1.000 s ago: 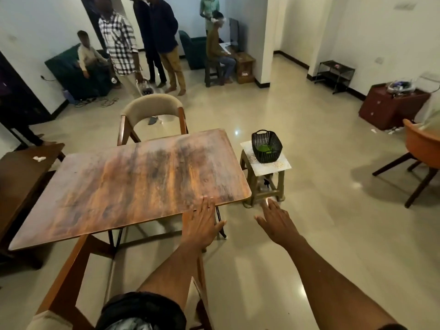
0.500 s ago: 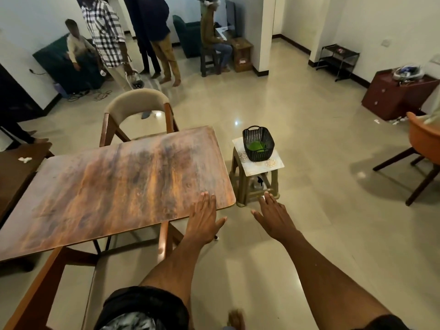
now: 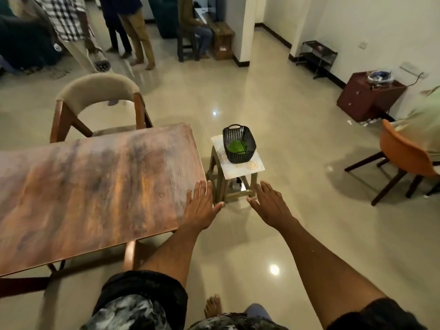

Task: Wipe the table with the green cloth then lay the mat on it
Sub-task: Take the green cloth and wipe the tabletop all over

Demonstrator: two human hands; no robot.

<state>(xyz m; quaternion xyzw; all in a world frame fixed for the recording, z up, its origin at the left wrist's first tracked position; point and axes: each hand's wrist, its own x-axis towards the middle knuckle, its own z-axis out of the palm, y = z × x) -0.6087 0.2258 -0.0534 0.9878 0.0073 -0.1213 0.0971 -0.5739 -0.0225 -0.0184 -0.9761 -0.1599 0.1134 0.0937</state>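
Observation:
The brown wooden table [image 3: 90, 186] fills the left half of the view, its top bare. Right of its far corner stands a small stool [image 3: 238, 171] carrying a black plastic basket [image 3: 238, 133]. The green cloth [image 3: 235, 147] lies folded inside the basket. My left hand [image 3: 200, 206] is held flat with fingers apart over the table's near right corner. My right hand [image 3: 269, 203] hovers open in front of the stool, below the basket, holding nothing. No mat is visible.
A padded wooden chair [image 3: 95, 96] sits behind the table. An orange chair [image 3: 404, 158] and a dark red cabinet [image 3: 366, 98] stand at the right. Several people [image 3: 128, 25] stand and sit at the back. My bare foot [image 3: 213, 306] is on the shiny tiled floor.
I have stepped forward and to the right, so the stool and basket are nearer. Both hands stay open and have advanced toward the stool.

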